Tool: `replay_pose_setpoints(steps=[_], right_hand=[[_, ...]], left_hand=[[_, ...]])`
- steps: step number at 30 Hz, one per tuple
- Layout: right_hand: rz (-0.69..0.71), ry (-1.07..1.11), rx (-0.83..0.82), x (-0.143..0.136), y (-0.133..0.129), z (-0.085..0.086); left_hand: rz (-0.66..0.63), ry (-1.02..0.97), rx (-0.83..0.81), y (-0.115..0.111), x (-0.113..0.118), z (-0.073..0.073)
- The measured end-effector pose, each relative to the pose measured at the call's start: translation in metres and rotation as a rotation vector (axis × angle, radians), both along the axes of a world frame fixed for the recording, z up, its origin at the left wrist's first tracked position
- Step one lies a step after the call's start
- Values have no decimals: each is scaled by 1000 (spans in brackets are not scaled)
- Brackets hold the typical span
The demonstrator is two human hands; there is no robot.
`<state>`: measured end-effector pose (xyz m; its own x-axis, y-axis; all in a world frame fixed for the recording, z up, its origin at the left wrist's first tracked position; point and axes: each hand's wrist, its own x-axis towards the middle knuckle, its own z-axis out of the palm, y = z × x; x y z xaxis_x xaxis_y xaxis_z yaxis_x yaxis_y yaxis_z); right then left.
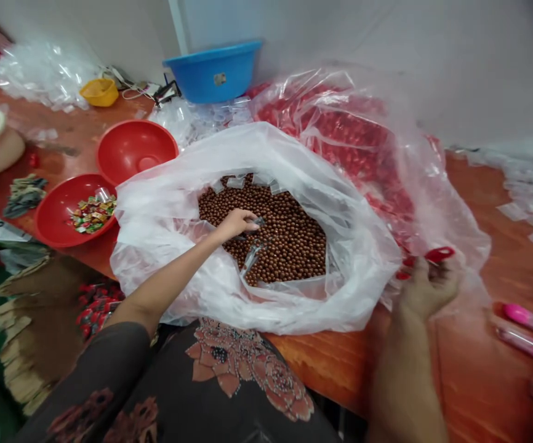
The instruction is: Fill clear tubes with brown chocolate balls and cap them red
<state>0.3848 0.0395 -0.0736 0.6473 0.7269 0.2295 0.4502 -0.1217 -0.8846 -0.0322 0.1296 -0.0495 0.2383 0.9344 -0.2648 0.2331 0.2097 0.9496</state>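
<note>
A large white plastic bag (165,203) lies open on the table, full of small round brown balls (294,240). Over the balls is my left hand (239,224), its fingers closed on a small clear piece (258,221). Another clear plastic piece (251,255) rests on the balls just below that hand. Several clear pieces lie along the far edge of the balls. To the right of the bag, my right hand (428,286) has its fingers bent round a red plastic piece (439,253), beside a clear bag of red items (349,135).
Two red bowls (137,147) stand at the left, the nearer holding wrapped sweets (92,214). Behind are a blue basin (215,74) and a yellow bowl (99,92). Pink-capped tubes (525,344) lie at the right. An open carton (40,326) is below the table at the left.
</note>
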Motion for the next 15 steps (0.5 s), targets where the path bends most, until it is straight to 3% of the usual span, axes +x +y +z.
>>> replay_pose_setpoints(steps=[4,8,11,15], right_hand=[[64,325,299,-34,-31,37],[204,576,277,-70,-52,74],[234,702,252,-97,-56,85],[294,756,181,-132,-54,85]], left_hand=[[23,-217,-81,1,14,-5],[50,-317,-102,-1,25,-4],[85,-358,-125,-1,31,-2],[123,-391,-125,-2,36,0]])
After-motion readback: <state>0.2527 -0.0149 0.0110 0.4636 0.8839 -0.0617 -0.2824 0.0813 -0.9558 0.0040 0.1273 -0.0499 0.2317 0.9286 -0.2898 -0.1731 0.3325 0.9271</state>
